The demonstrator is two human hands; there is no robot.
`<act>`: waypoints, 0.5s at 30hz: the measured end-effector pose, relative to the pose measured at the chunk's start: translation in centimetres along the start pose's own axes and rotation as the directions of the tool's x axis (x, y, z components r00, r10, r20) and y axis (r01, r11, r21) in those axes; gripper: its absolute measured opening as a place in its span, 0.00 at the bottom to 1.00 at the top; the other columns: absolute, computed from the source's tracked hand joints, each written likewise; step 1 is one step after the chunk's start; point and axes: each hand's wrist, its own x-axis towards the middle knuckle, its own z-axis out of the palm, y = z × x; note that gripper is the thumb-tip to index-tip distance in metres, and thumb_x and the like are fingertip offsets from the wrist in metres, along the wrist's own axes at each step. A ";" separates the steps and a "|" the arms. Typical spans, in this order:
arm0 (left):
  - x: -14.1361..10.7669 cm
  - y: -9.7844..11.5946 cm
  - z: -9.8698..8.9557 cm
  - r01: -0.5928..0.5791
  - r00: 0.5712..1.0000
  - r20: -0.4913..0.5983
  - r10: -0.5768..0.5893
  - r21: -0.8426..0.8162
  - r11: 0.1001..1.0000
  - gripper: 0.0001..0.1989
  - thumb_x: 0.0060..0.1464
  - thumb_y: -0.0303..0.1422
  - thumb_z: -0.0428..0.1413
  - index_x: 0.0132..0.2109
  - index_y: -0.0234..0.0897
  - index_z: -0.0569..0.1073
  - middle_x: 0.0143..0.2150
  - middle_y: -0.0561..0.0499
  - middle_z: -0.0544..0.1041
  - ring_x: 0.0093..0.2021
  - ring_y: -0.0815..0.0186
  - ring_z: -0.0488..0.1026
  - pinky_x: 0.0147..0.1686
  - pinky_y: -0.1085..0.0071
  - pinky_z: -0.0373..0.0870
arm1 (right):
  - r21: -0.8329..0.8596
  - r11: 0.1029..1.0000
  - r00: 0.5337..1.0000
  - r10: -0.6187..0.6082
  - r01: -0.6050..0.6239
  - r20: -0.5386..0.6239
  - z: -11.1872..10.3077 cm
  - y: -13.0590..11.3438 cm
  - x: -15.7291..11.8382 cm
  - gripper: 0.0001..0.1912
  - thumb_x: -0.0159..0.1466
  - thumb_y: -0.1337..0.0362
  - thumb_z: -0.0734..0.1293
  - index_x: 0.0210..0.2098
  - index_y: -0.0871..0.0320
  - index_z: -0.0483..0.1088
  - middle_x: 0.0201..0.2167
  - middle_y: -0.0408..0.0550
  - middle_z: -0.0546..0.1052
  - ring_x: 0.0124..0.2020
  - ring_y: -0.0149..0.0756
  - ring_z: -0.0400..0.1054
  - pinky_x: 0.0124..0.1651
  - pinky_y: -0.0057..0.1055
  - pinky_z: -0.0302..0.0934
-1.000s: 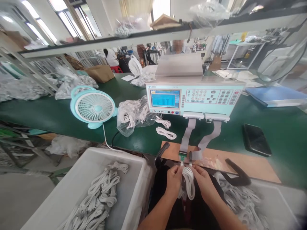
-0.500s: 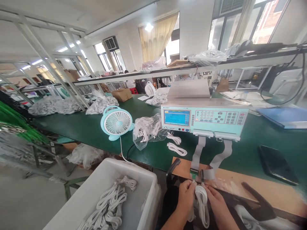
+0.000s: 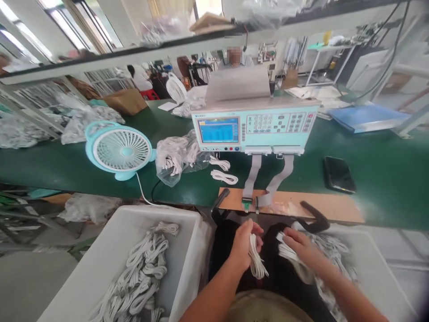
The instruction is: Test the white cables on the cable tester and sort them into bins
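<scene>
Left hand (image 3: 244,245) and right hand (image 3: 299,246) have moved apart and back from the plugs (image 3: 247,202), where they met half a second ago. At far left, a crate (image 3: 192,259) below the table (image 3: 308,179) holds a heap of white cables (image 3: 157,270). Above it on the table stands a pale blue fan (image 3: 125,150); beside that lies a clear bag (image 3: 170,158) of cables, then two loose coils (image 3: 224,177). Left hand is partly curled, its fingers around the left coil (image 3: 257,264), which hangs down over the lap. Behind it sits the tester (image 3: 281,138), blue screen lit; two grey ribbons (image 3: 253,172) run from its front down to the plugs, at the near edge of a brown board (image 3: 345,209). Right hand is closed on the right coil (image 3: 285,250), pinched between thumb and fingers and sticking out leftward. Just beside it, the right crate (image 3: 367,257) holds more cables. Farther right on the table lie a black phone (image 3: 339,174) and a blue folder (image 3: 368,117).
</scene>
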 end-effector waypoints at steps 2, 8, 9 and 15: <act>0.0 0.0 -0.4 0.075 0.997 0.010 -0.075 -0.146 0.986 0.17 0.47 0.44 0.58 0.27 0.34 0.65 0.23 0.54 0.68 0.17 0.75 0.61 0.16 0.78 0.51 | -0.347 0.936 0.995 0.024 -0.055 -0.094 -2.8 2.4 -1.9 0.14 0.55 0.54 0.64 0.20 0.56 0.63 0.19 0.43 0.66 0.23 0.36 0.62 0.28 0.30 0.55; 0.6 0.0 0.4 0.175 0.983 0.122 -0.136 -0.411 0.895 0.14 0.53 0.38 0.56 0.27 0.34 0.63 0.19 0.59 0.59 0.16 0.78 0.55 0.16 0.80 0.52 | -0.013 0.996 0.983 -0.089 0.092 0.159 -0.8 1.0 -5.3 0.25 0.57 0.60 0.66 0.53 0.55 0.63 0.44 0.51 0.72 0.37 0.39 0.69 0.39 0.35 0.65; 0.6 0.0 0.7 0.185 0.982 0.125 -0.144 -0.427 0.885 0.14 0.54 0.38 0.55 0.27 0.34 0.63 0.19 0.59 0.59 0.16 0.78 0.55 0.16 0.80 0.53 | 0.090 0.988 0.962 -0.145 0.127 0.233 0.2 -0.1 -5.3 0.25 0.59 0.62 0.65 0.56 0.54 0.61 0.44 0.50 0.71 0.37 0.37 0.69 0.40 0.34 0.65; 0.3 -0.9 1.2 0.129 0.974 -0.137 -0.179 -0.313 0.941 0.13 0.54 0.41 0.54 0.33 0.34 0.66 0.25 0.54 0.68 0.23 0.71 0.69 0.25 0.73 0.69 | 0.088 0.913 0.896 -0.408 0.399 0.175 3.7 -3.3 -5.0 0.08 0.65 0.65 0.60 0.42 0.57 0.68 0.33 0.46 0.70 0.34 0.34 0.65 0.38 0.29 0.61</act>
